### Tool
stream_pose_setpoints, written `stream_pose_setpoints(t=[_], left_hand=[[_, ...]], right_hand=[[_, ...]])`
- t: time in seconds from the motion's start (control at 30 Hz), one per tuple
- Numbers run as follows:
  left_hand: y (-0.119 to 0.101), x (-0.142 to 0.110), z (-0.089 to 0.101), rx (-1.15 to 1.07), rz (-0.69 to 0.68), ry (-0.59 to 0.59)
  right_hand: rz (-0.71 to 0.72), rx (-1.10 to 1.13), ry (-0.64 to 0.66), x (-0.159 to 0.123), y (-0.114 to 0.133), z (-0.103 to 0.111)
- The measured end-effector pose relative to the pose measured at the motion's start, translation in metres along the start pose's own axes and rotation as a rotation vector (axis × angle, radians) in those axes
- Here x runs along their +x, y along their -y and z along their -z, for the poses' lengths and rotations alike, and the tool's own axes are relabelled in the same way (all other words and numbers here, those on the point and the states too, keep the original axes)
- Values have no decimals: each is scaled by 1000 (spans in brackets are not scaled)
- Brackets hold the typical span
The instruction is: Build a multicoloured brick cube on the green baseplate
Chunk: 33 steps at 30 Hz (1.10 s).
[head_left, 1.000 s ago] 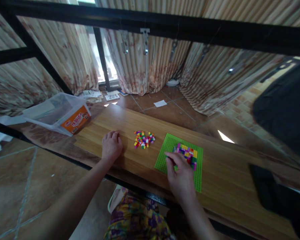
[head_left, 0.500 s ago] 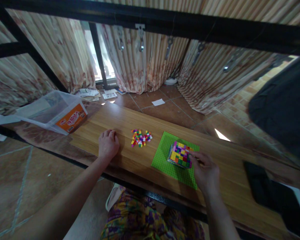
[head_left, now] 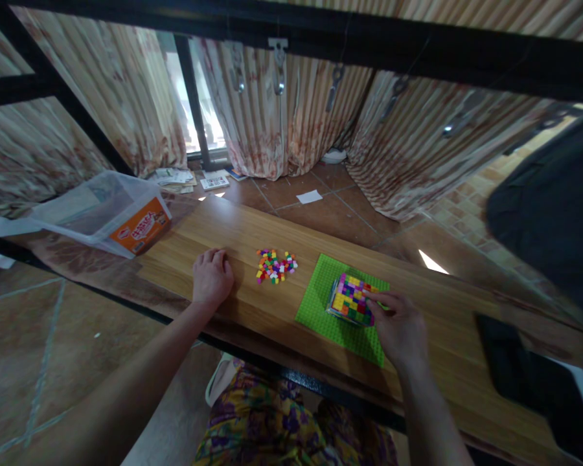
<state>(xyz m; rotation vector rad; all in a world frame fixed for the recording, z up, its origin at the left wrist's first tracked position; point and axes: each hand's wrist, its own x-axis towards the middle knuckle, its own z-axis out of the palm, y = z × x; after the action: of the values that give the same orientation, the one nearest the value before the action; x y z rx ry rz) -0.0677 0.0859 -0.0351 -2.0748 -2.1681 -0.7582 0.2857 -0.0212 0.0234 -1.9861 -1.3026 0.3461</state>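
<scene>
A block of colourful small building bricks stands on a green studded baseplate. My right hand is at the block's right side, with thumb and forefinger pinched together at the edge of its top. What the fingertips hold, if anything, is too small to make out. My left hand rests on the wooden tabletop with its fingers curled in; their undersides are hidden. Just right of it lies a loose heap of small coloured bricks.
A clear plastic bin with an orange label stands beyond the table's left end. Dark flat objects lie at the right end of the wooden table. A black metal bar crosses overhead, before striped curtains.
The right fingertips have shifted slightly up and left along the top of the brick block. My left hand stays in place on the table. The whole view has moved a little.
</scene>
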Motion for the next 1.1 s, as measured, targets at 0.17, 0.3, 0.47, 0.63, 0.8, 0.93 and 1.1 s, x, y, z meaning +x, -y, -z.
stream_pose_setpoints(t=[0.17,0.3,0.47,0.63,0.8,0.93,1.1], left_hand=[[-1,0,1,1,6,6],[-1,0,1,5,2,6],[-1,0,1,-11,9,7],[-1,0,1,11,6,9],[0,0,-1,-2,5,-2],[0,0,0,9,3,1],[0,0,0,17,5,2]], right_hand=[[62,-111,5,3,2,1],[116,-225,27,5,5,1],[187,-351,37,5,10,1],[288,-456,90,5,14,0],[178,-379,83,10,14,2],[40,-188,37,11,11,7],[-118,14,-41,8,-3,13]])
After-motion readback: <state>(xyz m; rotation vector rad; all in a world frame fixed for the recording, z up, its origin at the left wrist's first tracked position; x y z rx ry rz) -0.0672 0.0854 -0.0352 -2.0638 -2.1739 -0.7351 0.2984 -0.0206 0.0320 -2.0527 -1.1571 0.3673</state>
